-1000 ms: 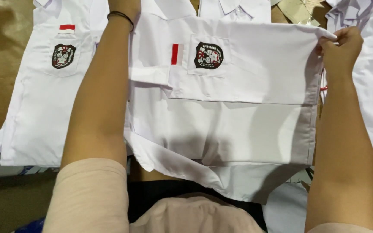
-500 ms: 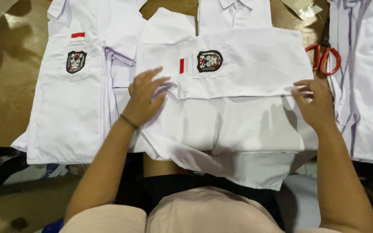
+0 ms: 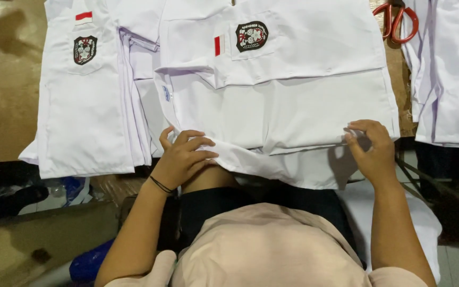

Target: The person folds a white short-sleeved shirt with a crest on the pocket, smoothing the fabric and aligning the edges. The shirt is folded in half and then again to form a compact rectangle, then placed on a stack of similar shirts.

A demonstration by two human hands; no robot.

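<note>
Head view: both hands' fingers pinch the white shirt point(image 3: 288, 106) hem on a brown table point(image 3: 6, 79) beside red scissors point(image 3: 399, 21).

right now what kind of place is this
Probably a garment workshop or uniform packing bench. Several identical white shirts with chest badges lie in stacks on a wooden table, red scissors sit at the far edge, and both hands, left and right, grip one shirt's hem.

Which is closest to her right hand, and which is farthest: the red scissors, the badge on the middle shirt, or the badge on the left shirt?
From the right hand:
1. Red scissors, top right, though nearly tied with the next.
2. Middle shirt badge, upper centre.
3. Left shirt badge, far left.
</note>
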